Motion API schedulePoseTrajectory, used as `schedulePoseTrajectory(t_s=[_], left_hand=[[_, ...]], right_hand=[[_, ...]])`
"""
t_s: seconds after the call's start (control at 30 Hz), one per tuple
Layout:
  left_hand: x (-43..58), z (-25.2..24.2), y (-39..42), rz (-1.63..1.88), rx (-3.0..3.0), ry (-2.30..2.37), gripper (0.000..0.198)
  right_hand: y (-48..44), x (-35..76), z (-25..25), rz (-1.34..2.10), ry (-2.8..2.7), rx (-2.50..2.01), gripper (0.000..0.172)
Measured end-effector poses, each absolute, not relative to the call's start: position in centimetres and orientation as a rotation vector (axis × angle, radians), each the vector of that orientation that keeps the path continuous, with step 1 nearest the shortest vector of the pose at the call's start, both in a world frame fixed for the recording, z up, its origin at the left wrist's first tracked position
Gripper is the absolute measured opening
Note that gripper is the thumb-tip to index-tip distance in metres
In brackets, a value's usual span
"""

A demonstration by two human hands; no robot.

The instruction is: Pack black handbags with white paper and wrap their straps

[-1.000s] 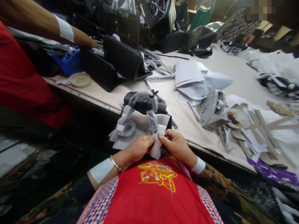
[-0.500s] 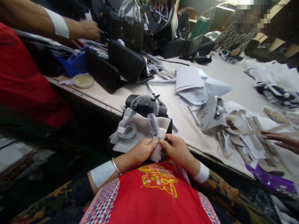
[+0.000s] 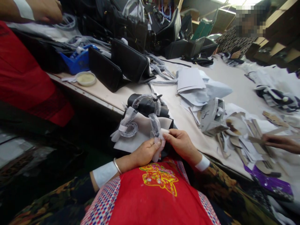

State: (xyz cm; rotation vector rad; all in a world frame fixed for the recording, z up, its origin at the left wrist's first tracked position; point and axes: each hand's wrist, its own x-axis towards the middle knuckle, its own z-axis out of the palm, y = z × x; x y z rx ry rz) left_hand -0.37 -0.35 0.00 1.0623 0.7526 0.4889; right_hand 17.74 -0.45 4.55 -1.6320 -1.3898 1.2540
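Observation:
A black handbag with plastic-wrapped handles lies at the near table edge, a white wrapping sheet draped over its front. My left hand and my right hand meet just below it. Both pinch a small white strip of wrapping at the base of one wrapped handle. The fingers of each hand are closed on the strip. White cuffs show on both of my wrists.
Black bags stand in a row at the table's far left, beside a blue tape dispenser and a small round dish. White papers and cardboard offcuts cover the right. Another person's hand reaches in at right; a red-clad person stands left.
My hands have stayed on the strip, my left thumb sliding slightly lower. The red-clad person's arm drew back to the upper left. A hand at right reached further into the offcuts.

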Motion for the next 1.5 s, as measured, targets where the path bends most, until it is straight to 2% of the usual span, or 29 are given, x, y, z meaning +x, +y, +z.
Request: schedulePoseTrajectory(t_s=[0.17,0.27,0.37,0.53,0.67,0.8,0.97,1.03,1.1,1.17,1.23,1.5], left_hand=[[-0.8,-0.2,-0.3,0.501,1.299,0.741,0.052],[-0.9,-0.1,-0.2,0.514,1.335,0.729,0.055],[-1.1,0.0,-0.1,0.481,1.262,0.680,0.056],[-1.4,0.8,-0.2,0.374,0.943,0.682,0.061],[-1.3,0.5,0.3,0.342,0.963,0.698,0.052],[-0.7,-1.0,0.7,0.387,1.010,0.795,0.057],[0.1,-1.1,-0.1,0.532,1.024,0.923,0.056],[0.3,-0.5,-0.3,0.567,1.013,0.964,0.052],[0.3,0.0,-0.4,0.581,1.051,1.006,0.046],[0.4,0.4,-0.5,0.587,1.104,1.016,0.040],[0.3,0.7,-0.7,0.594,1.156,0.997,0.038],[-0.9,0.6,-0.8,0.541,1.345,0.831,0.041]], right_hand=[[-0.6,17.4,6.2,0.732,-1.938,-1.684,0.039],[-0.4,17.3,6.8,0.607,-2.133,-1.570,0.035],[-0.1,17.3,6.1,0.711,-2.086,-1.444,0.035],[0.4,16.9,4.8,0.921,-1.758,-1.532,0.031],[1.5,16.7,5.0,0.823,-1.867,-1.428,0.032],[2.6,16.5,4.4,0.859,-1.842,-1.506,0.033],[0.7,16.5,3.1,0.875,-1.464,-1.710,0.017],[-0.9,16.7,3.0,1.027,-1.367,-1.683,0.025],[-2.1,17.0,3.1,1.300,-1.291,-1.623,0.042],[-2.9,17.1,3.4,1.516,-1.226,-1.503,0.048],[-3.2,16.9,3.7,1.579,-1.179,-1.449,0.047],[-2.7,15.9,3.0,1.413,-1.133,-1.563,0.037]])
